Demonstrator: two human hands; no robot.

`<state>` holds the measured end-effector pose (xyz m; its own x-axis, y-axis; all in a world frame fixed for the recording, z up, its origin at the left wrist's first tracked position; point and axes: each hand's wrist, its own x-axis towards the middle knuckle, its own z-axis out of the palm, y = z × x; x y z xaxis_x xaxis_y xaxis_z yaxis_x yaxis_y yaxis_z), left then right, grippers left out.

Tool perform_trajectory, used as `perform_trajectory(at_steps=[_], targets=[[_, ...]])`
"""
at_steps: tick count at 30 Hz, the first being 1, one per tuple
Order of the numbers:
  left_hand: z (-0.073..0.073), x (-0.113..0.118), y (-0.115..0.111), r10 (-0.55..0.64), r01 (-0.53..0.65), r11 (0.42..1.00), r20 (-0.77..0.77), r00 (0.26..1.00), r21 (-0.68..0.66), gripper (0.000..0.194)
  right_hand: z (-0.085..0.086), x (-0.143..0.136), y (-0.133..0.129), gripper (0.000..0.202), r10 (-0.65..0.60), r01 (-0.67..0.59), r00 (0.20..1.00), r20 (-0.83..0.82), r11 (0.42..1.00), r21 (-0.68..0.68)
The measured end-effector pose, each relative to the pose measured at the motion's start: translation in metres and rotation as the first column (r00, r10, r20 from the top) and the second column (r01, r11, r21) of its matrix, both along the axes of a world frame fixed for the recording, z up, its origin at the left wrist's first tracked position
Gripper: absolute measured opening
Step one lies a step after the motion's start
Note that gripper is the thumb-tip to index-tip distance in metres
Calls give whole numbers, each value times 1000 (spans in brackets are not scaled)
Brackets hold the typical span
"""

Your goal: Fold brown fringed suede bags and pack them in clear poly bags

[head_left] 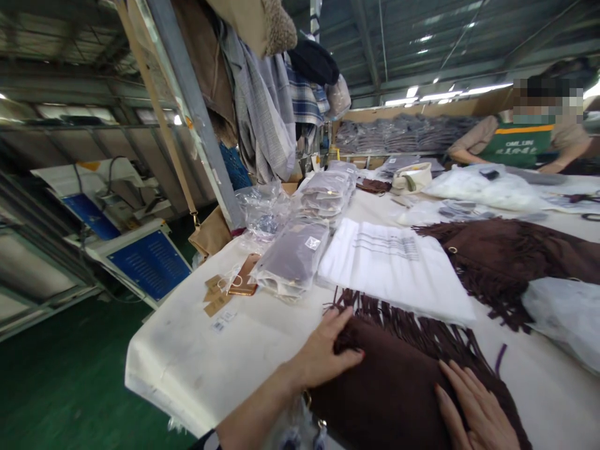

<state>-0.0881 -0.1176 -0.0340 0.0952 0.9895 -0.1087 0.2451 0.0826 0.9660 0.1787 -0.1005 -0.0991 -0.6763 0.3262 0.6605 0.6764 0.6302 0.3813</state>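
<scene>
A dark brown fringed bag (389, 381) lies flat on the white-covered table in front of me. At its upper left corner rests my left hand (323, 350), fingers stretched and thumb apart, touching the fabric and fringe. My right hand (478, 406) lies flat on the bag's right side with the fingers extended. Metal clasps (321, 425) show at the bag's lower left edge, partly hidden by my left arm. Just beyond the fringe is a stack of white printed plastic bags (394, 262).
Grey items in clear plastic (295, 250) are stacked left of centre. Near them lie brown tags (218, 297), a phone (244, 275) and barcode stickers (224, 321). Another brown fringed piece (510, 256) lies at right. A person in a green apron (515, 144) stands across the table.
</scene>
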Motion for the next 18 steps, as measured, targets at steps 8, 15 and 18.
perform_trajectory(at_steps=[8,15,18], targets=[[-13,43,-11,-169,360,923,-692,701,139,77,-7,3,-2,29,-39,38,997,-60,999,-14],[-7,59,-11,-226,505,842,-727,649,189,79,-24,-5,-1,31,-79,63,981,-179,994,-92],[9,64,-15,-313,639,736,-725,613,222,75,-19,-5,-6,35,-154,95,957,-245,967,-238]])
